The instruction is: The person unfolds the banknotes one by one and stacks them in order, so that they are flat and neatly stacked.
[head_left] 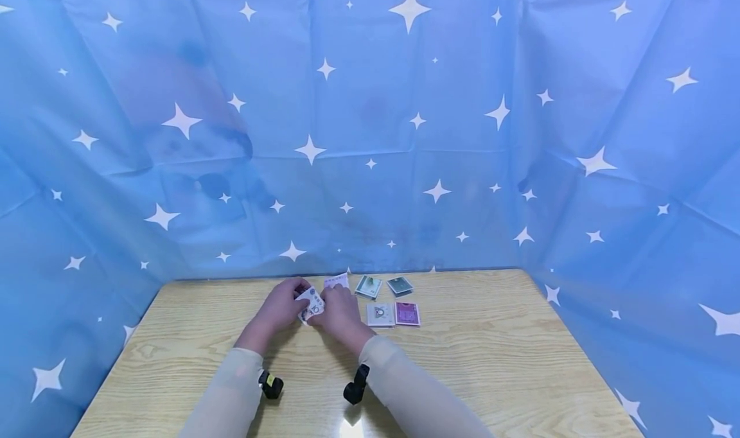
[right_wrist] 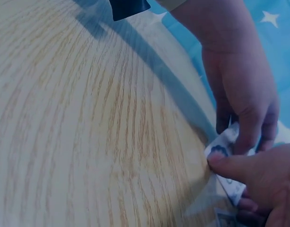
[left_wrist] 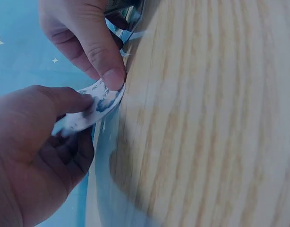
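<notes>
Between both hands is a white printed paper piece (head_left: 312,305) with dark figures, possibly a banknote or a card; its kind is not certain. My left hand (head_left: 283,304) pinches its left side between thumb and fingers. At its other edge my right hand (head_left: 342,311) pinches it, thumb on top. The paper piece (left_wrist: 107,100) bows in a curve in the left wrist view. Just beyond the right hand lies a pale purple printed piece (head_left: 336,280), partly hidden by that hand.
To the right of the hands lie a light green printed piece (head_left: 369,286), a dark green one (head_left: 400,286), a white one (head_left: 379,315) and a purple one (head_left: 408,314). They rest on a wooden table (head_left: 491,361). A blue starry cloth (head_left: 370,213) hangs behind the table.
</notes>
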Demonstrator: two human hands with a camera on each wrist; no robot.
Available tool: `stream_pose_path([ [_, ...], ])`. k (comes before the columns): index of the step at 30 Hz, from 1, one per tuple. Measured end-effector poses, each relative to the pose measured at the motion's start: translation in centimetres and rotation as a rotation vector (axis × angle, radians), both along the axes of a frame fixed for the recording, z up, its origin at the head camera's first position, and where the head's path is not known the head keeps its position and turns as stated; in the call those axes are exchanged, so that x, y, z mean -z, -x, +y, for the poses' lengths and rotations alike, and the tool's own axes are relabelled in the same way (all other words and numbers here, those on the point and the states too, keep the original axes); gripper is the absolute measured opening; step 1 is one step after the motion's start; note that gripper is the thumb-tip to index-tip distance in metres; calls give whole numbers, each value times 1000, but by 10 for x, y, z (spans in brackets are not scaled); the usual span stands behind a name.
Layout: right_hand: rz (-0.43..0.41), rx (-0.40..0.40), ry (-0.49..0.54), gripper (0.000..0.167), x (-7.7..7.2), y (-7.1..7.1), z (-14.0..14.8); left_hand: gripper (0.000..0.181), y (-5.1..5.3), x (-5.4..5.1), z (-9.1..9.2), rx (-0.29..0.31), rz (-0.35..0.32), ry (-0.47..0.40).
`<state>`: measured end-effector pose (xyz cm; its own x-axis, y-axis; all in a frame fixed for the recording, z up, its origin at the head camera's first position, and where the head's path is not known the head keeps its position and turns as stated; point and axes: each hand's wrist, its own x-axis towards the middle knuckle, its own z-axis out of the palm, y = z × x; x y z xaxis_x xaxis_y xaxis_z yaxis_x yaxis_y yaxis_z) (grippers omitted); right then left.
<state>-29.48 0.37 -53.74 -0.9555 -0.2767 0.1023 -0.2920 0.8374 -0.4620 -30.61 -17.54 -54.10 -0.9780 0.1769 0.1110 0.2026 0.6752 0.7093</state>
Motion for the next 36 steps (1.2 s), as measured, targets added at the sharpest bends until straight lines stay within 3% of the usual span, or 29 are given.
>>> stream_pose_path([
  [5,-6,-18,102,40,-2,2,4,22,-2,-4,-2,2,-33,-111],
  [16,-60,-83,547,30,-26,2,25,46,-10,-22,0,55,-97,-506],
  [20,-100,-86,678,25,-33,-3,35,46,-19,-26,7,76,-108,-595],
  [30,-119,-87,787,25,-35,-21,63,44,-43,-29,41,97,-118,-747],
  [36,-123,-103,830,23,-37,-36,82,41,-57,-25,60,102,-106,-799],
])
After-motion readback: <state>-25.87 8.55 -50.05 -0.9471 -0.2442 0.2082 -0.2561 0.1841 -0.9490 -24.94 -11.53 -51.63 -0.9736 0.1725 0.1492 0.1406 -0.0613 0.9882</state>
